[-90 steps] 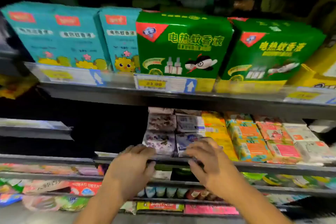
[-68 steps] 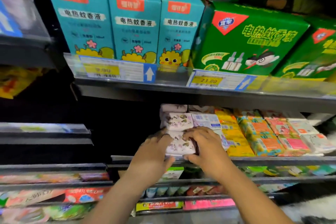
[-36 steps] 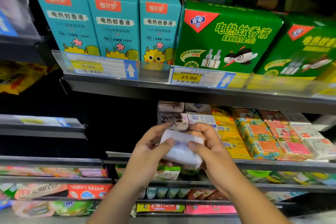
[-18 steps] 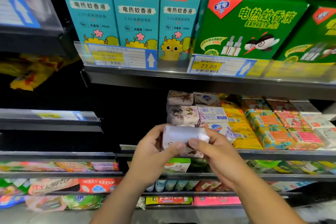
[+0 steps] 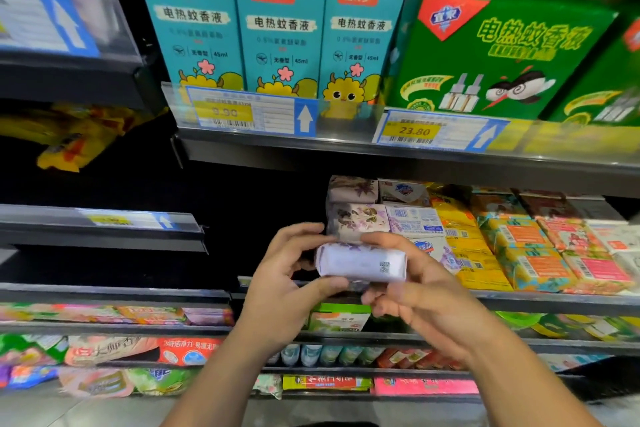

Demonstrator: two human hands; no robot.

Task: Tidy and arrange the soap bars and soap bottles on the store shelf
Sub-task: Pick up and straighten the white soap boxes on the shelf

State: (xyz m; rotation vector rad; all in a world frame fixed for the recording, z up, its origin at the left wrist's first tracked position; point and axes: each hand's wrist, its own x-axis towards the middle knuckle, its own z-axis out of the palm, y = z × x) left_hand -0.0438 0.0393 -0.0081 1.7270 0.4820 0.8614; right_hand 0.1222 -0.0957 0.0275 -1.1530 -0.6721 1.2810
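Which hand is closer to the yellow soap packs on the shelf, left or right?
Right. The right hand grips the white soap bar at its right end, just left of the yellow soap packs; the left hand holds its other end, farther left.

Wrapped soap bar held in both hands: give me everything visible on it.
The soap bar is an oblong block in a white, slightly glossy wrapper, with purple print along its upper edge and a small square code near its right end. It lies lengthwise and roughly level, lifted clear of the shelf. The left hand grips its left end and the right hand grips its right end. It is in front of the stacked floral-wrapped bars.
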